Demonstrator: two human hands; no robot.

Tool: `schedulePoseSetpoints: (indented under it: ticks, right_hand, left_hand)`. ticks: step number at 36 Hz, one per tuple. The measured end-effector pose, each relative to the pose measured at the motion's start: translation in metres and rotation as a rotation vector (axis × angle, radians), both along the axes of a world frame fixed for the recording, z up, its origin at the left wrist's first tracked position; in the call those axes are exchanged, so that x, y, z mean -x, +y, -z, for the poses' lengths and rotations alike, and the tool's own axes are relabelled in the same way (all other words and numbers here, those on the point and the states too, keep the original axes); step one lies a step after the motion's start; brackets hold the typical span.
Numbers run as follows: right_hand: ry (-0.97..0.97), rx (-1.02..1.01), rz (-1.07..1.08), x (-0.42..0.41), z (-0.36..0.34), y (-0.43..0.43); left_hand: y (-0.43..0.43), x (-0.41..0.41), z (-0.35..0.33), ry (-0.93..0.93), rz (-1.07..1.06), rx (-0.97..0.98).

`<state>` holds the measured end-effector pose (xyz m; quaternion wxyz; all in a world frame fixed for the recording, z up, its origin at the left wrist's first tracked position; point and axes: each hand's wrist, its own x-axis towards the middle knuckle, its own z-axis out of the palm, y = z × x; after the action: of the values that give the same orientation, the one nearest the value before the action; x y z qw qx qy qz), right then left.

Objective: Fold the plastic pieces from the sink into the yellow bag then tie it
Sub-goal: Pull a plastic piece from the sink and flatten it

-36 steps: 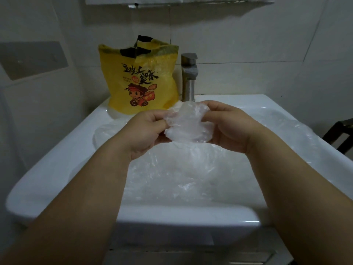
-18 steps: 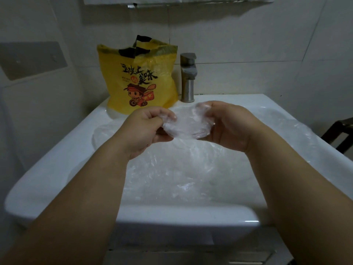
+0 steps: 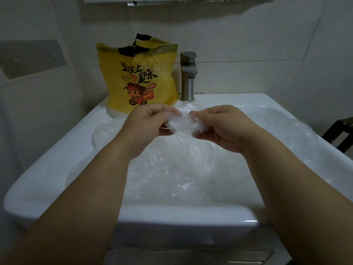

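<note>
A big white sink (image 3: 57,159) holds clear crinkly plastic sheets (image 3: 172,173), with a tall yellow plastic bag (image 3: 137,77) at its back left. Above, the left hand (image 3: 147,127) and right hand (image 3: 221,129) pinch a small clear plastic wad (image 3: 181,125); squeezing it flat should help it fit.

Basin floor: sink (image 3: 57,161) bottom hidden under clear plastic pieces (image 3: 172,173).
Bag base: yellow bag (image 3: 137,77) lower edge behind left hand (image 3: 147,125).
Bag print: small line unreadable.
Fingertips: right hand (image 3: 219,127) tips partly buried in crumpled plastic wad (image 3: 183,125).
Chair (image 3: 342,132): cut off by right edge.
</note>
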<state>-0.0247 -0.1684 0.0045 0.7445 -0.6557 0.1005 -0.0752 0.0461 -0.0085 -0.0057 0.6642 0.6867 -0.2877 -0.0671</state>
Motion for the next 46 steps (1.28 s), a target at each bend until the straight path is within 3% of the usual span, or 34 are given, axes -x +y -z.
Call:
schedulePoseSetpoints:
  ticks: [4, 10, 18, 23, 26, 30, 35, 40, 46]
  right_hand:
    - [-0.068, 0.077, 0.013, 0.001, -0.001, 0.001]
    - [-0.112, 0.168, 0.021, -0.001, 0.000, 0.001]
    - [-0.122, 0.031, 0.054, 0.000, -0.002, -0.005]
    - [-0.071, -0.086, -0.080, -0.002, -0.001, -0.006]
    - [-0.096, -0.105, -0.044, -0.002, -0.002, -0.005]
    - [-0.162, -0.087, 0.054, 0.000, -0.003, -0.006]
    - [-0.146, -0.049, -0.109, 0.000, -0.001, -0.001]
    - [-0.241, -0.130, -0.077, 0.001, -0.002, 0.007]
    - [-0.153, -0.088, -0.060, 0.001, -0.002, 0.008]
  left_hand:
    - [0.000, 0.002, -0.006, 0.216, 0.044, 0.108]
    - [-0.003, 0.000, 0.000, 0.131, -0.068, 0.005]
    - [-0.001, 0.002, -0.005, 0.146, 0.018, 0.085]
    - [0.002, -0.004, -0.009, 0.266, 0.048, 0.286]
    - [0.002, -0.004, -0.010, 0.304, 0.067, 0.337]
    - [0.000, -0.002, -0.008, 0.235, 0.016, 0.265]
    - [-0.004, -0.001, -0.004, 0.141, -0.005, 0.224]
    - [-0.008, 0.001, -0.001, 0.123, 0.015, 0.212]
    - [-0.009, 0.000, 0.002, 0.123, -0.007, 0.135]
